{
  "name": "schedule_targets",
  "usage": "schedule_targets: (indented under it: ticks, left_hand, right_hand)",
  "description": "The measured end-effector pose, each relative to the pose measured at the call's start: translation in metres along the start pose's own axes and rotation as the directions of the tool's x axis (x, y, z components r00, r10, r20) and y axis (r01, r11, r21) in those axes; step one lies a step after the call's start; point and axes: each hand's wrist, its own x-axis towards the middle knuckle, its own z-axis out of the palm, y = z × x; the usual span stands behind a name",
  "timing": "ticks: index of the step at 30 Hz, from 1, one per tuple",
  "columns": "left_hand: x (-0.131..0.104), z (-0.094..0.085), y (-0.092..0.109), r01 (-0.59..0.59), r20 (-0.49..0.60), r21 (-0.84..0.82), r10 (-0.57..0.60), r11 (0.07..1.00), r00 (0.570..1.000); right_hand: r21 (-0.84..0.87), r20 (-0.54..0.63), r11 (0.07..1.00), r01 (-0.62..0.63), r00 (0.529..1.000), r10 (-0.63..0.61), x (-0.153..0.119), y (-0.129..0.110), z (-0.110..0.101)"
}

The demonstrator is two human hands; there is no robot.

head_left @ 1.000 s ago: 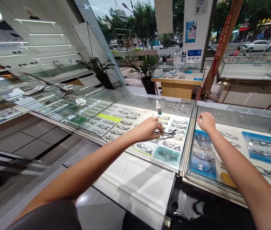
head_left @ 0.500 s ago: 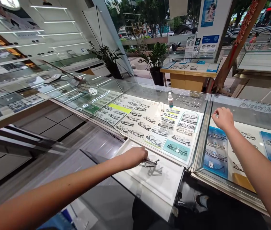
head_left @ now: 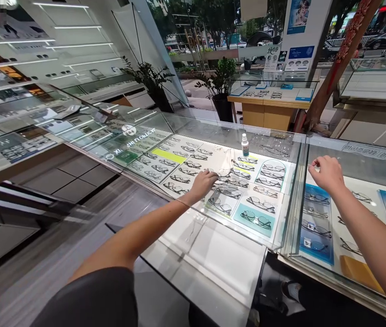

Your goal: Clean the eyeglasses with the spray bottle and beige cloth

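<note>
My left hand reaches out over the glass-topped counter, fingers closed around one end of a pair of eyeglasses. Below them, rows of eyeglasses on display show through the glass, so the outline of the held pair is hard to separate from these. Just beyond it, a crumpled light cloth lies on the glass. A white spray bottle stands upright behind the cloth. Over the counter section on the right, my right hand is loosely curled, with nothing visible in its fingers.
A pulled-out white drawer juts from the counter towards me. Blue display panels with eyeglasses lie under the right-hand glass. Potted plants and a wooden display table stand beyond the counter. Lit shelves line the left wall.
My left hand has moved forward from above the drawer to over the counter glass, carrying the eyeglasses. My right hand stays over the right-hand counter section; the view has shifted slightly.
</note>
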Motion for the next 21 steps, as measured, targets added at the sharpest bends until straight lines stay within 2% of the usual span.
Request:
schedule_targets:
  ticks: [4,7,15,21]
  left_hand:
    - [0.033,0.020,-0.022,0.106,-0.080,0.049,-0.102,0.993,0.992]
    - [0.053,0.036,-0.037,0.138,-0.107,0.081,-0.129,0.987,0.986]
    - [0.101,0.056,-0.083,0.001,-0.053,0.132,0.006,0.991,0.999]
    - [0.121,0.069,-0.100,-0.083,0.007,0.153,0.083,0.985,0.997]
  right_hand:
    - [0.023,-0.024,1.000,0.021,0.999,-0.021,-0.003,0.002,0.000]
    - [0.027,-0.047,0.999,0.038,0.998,-0.037,-0.006,0.004,0.000]
    - [0.027,-0.018,0.999,0.030,0.999,-0.030,-0.013,0.002,-0.012]
    - [0.041,0.020,0.999,-0.012,1.000,0.011,-0.016,-0.005,-0.025]
